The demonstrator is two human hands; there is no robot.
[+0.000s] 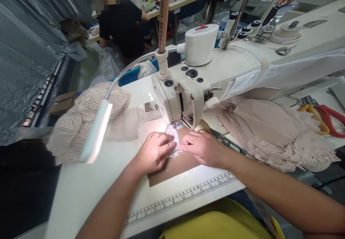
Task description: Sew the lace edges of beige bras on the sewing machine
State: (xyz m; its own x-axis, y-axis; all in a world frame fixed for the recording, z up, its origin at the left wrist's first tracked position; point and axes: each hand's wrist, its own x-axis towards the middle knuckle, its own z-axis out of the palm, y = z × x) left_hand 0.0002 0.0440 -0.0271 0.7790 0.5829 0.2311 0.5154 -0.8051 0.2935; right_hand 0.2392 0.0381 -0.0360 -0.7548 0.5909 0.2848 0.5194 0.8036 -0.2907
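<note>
A small pale pink fabric piece (173,134) lies beneath the needle area of a white sewing machine (168,97), lit brightly. My left hand (156,152) grips its left side, thumb and forefinger pressed together on the cloth. From the right, my right hand (203,147) has curled fingers closed at the other edge, close to the presser foot. Exactly how much cloth is between those fingers is hidden. Under both hands is a brown plate (172,170) on the white table. More pale lace fabric (147,118) trails off behind my left hand.
A lamp (97,131) on a bent metal neck hangs at the left, before a heap of beige lace (102,101). Right of the machine lie beige lace garments (269,124) and red-handled scissors (330,118). A printed ruler (185,197) runs along the front edge. Behind sits another person (121,27).
</note>
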